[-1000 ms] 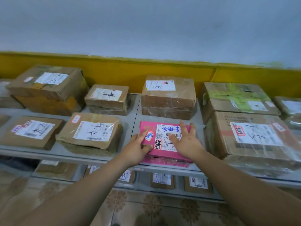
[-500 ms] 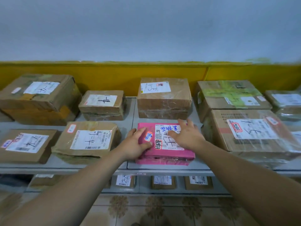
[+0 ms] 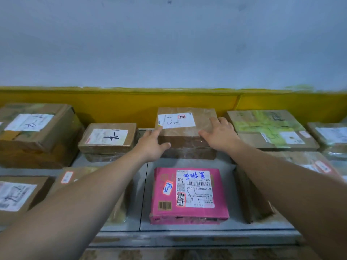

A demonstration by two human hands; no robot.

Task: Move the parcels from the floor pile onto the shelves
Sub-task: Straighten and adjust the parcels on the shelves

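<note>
Both arms reach fwd over the shelf (image 3: 216, 225). Left hand (image 3: 152, 145) sits at the near-left corner of the brown parcel (image 3: 185, 132) at the back; fingers (image 3: 158, 130) spread, index tip touching the box's top edge by the white label (image 3: 176, 120), thumb lying against the front face. Right hand (image 3: 220, 135) rests flat on the parcel's top near its right-front corner, fingers splayed wide, palm down. Neither hand is wrapped round the box; cannot tell if any lift is applied.

Pink parcel (image 3: 188, 196) lies flat on the shelf, nearer the person than both hands, between the two forearms, touched by neither. Label side up, blue handwriting on it.

Left of the left fingers: small brown box (image 3: 108, 138), just beside. Further left, large brown box (image 3: 35, 132). Right of the right fingers: box w/ green tape (image 3: 270, 128), close to the held-at parcel. Under the left forearm a taped parcel (image 3: 75, 177), partly hidden. Behind all: yellow wall band (image 3: 120, 104).
</note>
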